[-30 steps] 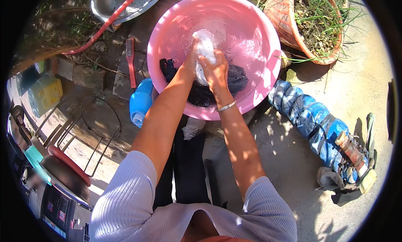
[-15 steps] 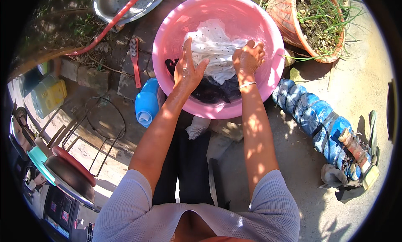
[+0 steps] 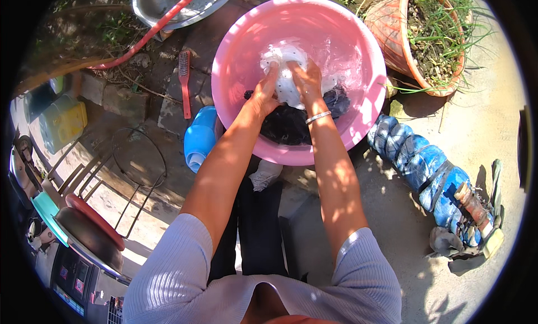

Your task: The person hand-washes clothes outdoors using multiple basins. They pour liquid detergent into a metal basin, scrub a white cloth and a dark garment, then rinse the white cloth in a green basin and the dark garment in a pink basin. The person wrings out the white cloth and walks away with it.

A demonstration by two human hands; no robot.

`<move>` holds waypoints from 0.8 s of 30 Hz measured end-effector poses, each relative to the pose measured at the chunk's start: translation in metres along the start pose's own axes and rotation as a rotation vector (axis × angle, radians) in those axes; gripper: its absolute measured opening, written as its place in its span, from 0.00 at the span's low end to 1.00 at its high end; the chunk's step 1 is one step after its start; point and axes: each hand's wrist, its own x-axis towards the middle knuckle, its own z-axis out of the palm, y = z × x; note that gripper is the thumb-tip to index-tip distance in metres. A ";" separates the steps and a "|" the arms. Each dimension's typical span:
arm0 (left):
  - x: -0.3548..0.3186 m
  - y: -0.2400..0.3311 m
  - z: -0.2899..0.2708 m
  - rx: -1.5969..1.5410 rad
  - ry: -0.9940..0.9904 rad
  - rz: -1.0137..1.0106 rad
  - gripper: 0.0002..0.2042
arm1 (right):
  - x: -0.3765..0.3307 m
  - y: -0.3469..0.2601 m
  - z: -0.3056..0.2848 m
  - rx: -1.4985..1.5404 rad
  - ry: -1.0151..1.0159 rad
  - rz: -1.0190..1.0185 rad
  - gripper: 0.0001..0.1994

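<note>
A pink basin (image 3: 314,21) holds water and wet cloth. In its middle, a white garment with small dark dots (image 3: 287,90) is bunched between my two hands. My left hand (image 3: 264,95) presses on its left side, fingers curled into the fabric. From the right, my right hand (image 3: 307,83) closes around the same bundle; a silver bangle circles that wrist. Some fingertips are hidden by the cloth. Dark clothing (image 3: 284,126) lies soaked below the hands, nearer to me.
Left of the basin stand a blue plastic bottle (image 3: 200,134) and a red brush (image 3: 185,83). A metal basin (image 3: 190,13) and red hose (image 3: 143,47) lie at the far left. A plant pot (image 3: 392,35) and a strapped blue roll (image 3: 417,159) flank the right side.
Both hands have come closer together and gathered the spread white garment into a tight bundle. The right hand moved left. More of the dark clothing shows.
</note>
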 end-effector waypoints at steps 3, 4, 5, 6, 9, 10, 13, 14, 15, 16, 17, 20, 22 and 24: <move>-0.014 0.018 0.012 -0.186 -0.083 -0.051 0.30 | -0.073 -0.055 -0.020 0.415 -0.100 -0.057 0.17; -0.018 0.021 0.014 -0.232 -0.106 -0.046 0.30 | -0.094 -0.076 -0.027 0.400 -0.012 -0.266 0.18; -0.017 0.020 0.012 -0.258 -0.127 -0.027 0.29 | -0.107 -0.084 -0.027 0.232 0.042 -0.346 0.16; -0.021 0.016 0.009 -0.277 -0.135 0.002 0.28 | -0.110 -0.085 -0.025 0.080 0.082 -0.439 0.15; -0.018 0.001 0.006 -0.292 -0.104 0.115 0.26 | -0.088 -0.073 -0.020 -0.128 0.245 -0.648 0.14; -0.021 -0.003 0.004 -0.256 -0.076 0.157 0.25 | -0.070 -0.066 -0.021 -0.248 0.279 -0.606 0.13; -0.041 -0.007 0.002 0.291 0.242 0.313 0.21 | -0.014 -0.023 -0.031 -0.472 0.372 -0.761 0.10; -0.052 0.005 0.010 0.280 0.234 0.379 0.24 | -0.011 -0.022 -0.036 -0.302 0.396 -0.516 0.10; -0.060 0.017 0.018 0.268 0.224 0.443 0.29 | -0.011 -0.019 -0.046 -0.134 0.395 -0.265 0.12; -0.059 0.019 0.012 0.558 0.366 0.559 0.32 | -0.012 -0.024 -0.056 0.044 0.412 -0.022 0.14; -0.056 0.021 0.004 0.852 0.506 0.666 0.34 | -0.014 -0.033 -0.061 0.248 0.420 0.253 0.17; -0.040 0.003 -0.008 1.420 0.660 0.777 0.39 | -0.023 -0.001 -0.026 -0.355 0.611 -0.194 0.23; -0.027 -0.001 -0.005 1.686 0.641 0.726 0.37 | -0.023 0.011 -0.009 -0.532 0.431 -0.333 0.28; -0.008 0.000 -0.010 1.862 0.526 0.731 0.35 | -0.012 0.026 0.003 -0.744 0.368 -0.352 0.26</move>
